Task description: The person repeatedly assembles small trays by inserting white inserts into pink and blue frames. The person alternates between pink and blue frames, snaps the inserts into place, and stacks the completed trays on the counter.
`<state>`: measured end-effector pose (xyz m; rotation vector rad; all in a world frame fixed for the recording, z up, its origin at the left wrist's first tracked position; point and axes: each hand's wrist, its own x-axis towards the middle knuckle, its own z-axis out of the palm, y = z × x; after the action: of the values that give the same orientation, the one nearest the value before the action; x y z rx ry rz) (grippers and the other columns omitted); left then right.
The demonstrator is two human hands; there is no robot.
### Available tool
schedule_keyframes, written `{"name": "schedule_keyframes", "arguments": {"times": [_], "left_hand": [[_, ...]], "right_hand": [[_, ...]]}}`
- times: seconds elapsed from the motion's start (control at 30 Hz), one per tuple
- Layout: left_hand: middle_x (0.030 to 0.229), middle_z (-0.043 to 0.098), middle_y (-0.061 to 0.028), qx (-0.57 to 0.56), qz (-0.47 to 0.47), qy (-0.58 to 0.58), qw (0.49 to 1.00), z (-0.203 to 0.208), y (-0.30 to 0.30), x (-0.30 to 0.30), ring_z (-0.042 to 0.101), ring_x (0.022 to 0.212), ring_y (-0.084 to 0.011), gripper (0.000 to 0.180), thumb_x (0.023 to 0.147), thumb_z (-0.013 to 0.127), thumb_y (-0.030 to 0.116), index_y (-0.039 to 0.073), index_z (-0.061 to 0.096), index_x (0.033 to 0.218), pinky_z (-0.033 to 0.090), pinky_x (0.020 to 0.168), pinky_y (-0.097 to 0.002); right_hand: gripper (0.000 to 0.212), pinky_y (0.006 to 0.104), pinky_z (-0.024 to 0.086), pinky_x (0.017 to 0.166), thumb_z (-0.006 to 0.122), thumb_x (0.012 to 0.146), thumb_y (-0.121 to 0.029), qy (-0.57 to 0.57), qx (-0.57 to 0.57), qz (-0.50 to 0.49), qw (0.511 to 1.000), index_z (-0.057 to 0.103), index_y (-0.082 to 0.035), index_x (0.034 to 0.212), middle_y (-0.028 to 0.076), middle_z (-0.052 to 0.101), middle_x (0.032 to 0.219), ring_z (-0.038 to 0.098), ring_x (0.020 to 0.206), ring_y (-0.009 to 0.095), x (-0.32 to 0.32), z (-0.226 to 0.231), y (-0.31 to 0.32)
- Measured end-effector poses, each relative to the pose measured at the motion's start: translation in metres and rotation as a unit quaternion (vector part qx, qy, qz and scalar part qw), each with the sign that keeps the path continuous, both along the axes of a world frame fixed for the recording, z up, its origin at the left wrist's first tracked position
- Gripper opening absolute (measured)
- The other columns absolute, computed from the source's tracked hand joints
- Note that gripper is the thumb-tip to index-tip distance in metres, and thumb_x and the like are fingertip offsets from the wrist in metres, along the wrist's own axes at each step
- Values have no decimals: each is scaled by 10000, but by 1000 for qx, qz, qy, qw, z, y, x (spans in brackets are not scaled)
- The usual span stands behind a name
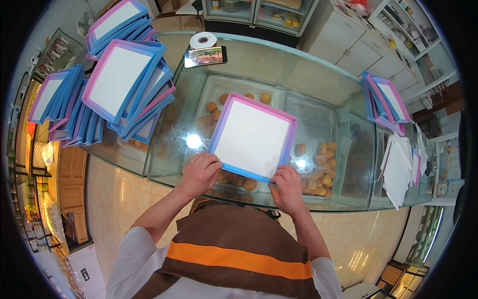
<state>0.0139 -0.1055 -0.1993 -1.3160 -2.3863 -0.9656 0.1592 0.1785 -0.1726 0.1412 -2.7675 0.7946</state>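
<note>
A shallow square cardboard box tray (251, 134), white inside with pink and blue sides, lies open side up on the glass counter in front of me. My left hand (201, 173) pinches its near left corner between thumb and fingers. At the near right corner, my right hand (288, 188) has its fingers closed on the blue edge. The side nearest me is blue; the far side is pink. Both hands rest close to the glass.
Stacks of similar trays (119, 82) stand at the left, with more trays (386, 102) and white sheets (396, 167) at the right. A phone (205, 57) and a ribbon roll (203, 40) lie at the far edge. Round brown pastries (323, 172) sit beneath the glass counter (169, 154).
</note>
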Motion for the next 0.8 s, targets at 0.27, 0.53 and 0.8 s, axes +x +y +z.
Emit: {"name": "schedule_keyframes", "arguments": {"times": [0.27,0.53,0.8], "left_hand": [[991,650,-159,-29,4,-14,999,-13,-10,7,626,914,-392,275,726,724,19,36,686,998,520,803,-490],[1120,692,-193,-137,-79,114,981,-9,-18,-20,675,916,-407,389,894,785,277,47,680,1190,548,782,-532],[1051,683,-198,-12,-151,243,958,-9,16,-30,682,872,-398,362,870,791,256,37,685,1138,580,747,-482]], "right_hand": [[212,479,490,735,673,649,-64,66,-12,32,997,608,-79,850,115,590,903,600,925,350,-4,-22,6],[188,471,448,945,710,779,-93,115,-78,-24,990,564,-39,883,140,552,1035,536,1120,359,10,-38,-9],[238,483,465,869,726,730,-127,183,-29,-74,980,531,-30,826,156,517,953,528,1053,388,9,-48,-19]]}}
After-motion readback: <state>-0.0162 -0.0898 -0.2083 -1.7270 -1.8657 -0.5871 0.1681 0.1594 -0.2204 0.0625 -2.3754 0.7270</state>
